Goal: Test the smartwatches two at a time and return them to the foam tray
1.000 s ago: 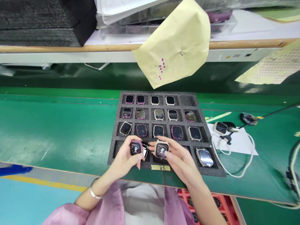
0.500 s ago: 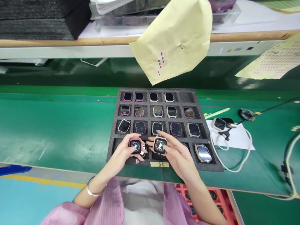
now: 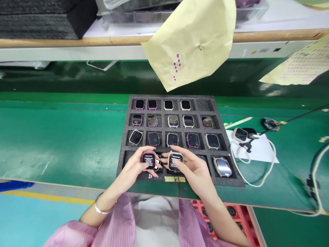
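Note:
A purple smartwatch (image 3: 148, 159) without a strap is held in my left hand (image 3: 135, 163), its lit screen facing up with lines of white text. My left thumb rests on the lower edge of that screen. My right hand (image 3: 194, 168) grips a beige smartwatch (image 3: 175, 160), also lit with a text list, and its thumb lies on the glass. Both watches are above the front row of a dark grey foam tray (image 3: 124, 144). Several more watch bodies with dark screens sit in the tray's compartments. Part of another watch behind my left fingers is mostly hidden.
Right of the tray, a watch (image 3: 240, 134) lies on white paper (image 3: 262, 151) beside a looped white cable (image 3: 267, 183). A yellow paper sheet (image 3: 195, 44) hangs from the shelf edge (image 3: 120, 41). Below the bench edge stands a red tray (image 3: 244, 219) of round parts.
Both lit screens have switched from a watch face to a text list. My thumbs have shifted slightly on the glass; both hands stay in nearly the same place.

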### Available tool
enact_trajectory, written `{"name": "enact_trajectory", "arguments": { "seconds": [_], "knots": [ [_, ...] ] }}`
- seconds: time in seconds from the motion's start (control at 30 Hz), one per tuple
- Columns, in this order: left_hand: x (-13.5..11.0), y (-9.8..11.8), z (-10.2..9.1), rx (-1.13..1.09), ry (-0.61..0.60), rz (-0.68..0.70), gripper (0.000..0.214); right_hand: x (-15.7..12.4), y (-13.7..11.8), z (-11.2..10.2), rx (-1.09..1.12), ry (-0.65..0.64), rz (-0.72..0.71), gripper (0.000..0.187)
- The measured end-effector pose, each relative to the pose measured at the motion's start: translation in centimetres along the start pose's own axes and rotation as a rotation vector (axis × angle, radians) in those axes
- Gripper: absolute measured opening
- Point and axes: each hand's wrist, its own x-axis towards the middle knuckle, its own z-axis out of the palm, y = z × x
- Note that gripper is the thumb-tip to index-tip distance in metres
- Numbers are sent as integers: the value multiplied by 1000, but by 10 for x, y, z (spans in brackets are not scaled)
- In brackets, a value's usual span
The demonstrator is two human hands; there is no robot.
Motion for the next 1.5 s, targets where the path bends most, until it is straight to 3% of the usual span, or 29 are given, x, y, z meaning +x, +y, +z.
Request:
{"name": "enact_trajectory", "arguments": {
  "seconds": [0.13,0.23,0.33,0.5,0.67,0.8,0.93,1.07,1.17,1.3,1.4,1.5],
  "knots": [
    [-1,2,-1,-30,-14,19,46,-3,-3,1,5,-107,10,63],
    [-2,5,-2,-61,-19,36,48,-5,-3,-1,-88,-143,12,63],
    [-5,8,-4,-75,-24,41,46,-5,-5,-4,-394,-168,-73,57],
    [-9,11,-3,-43,-33,48,37,2,-13,-11,-1040,-197,-375,45],
    [-9,14,0,4,8,64,29,2,-21,-23,-1317,-269,-369,52],
    [-8,12,-4,4,-4,92,28,-10,-30,-40,-1460,-131,-413,38],
    [-9,11,-9,-16,-83,132,41,-22,-29,-54,-1667,31,-394,49],
    [-12,15,-12,81,-113,113,63,-27,-18,-54,-1643,87,-339,55],
    [-16,18,-18,231,-86,124,64,-26,-12,-53,-1516,158,-296,54],
    [-23,24,-38,768,14,162,59,-23,-13,-58,-1398,233,-270,50],
    [-26,35,-50,1185,-57,221,60,-23,-18,-64,-1286,158,-237,36],
    [-25,51,-51,1369,-166,235,63,-25,-21,-68,-1185,72,-225,25]
  ]
}}
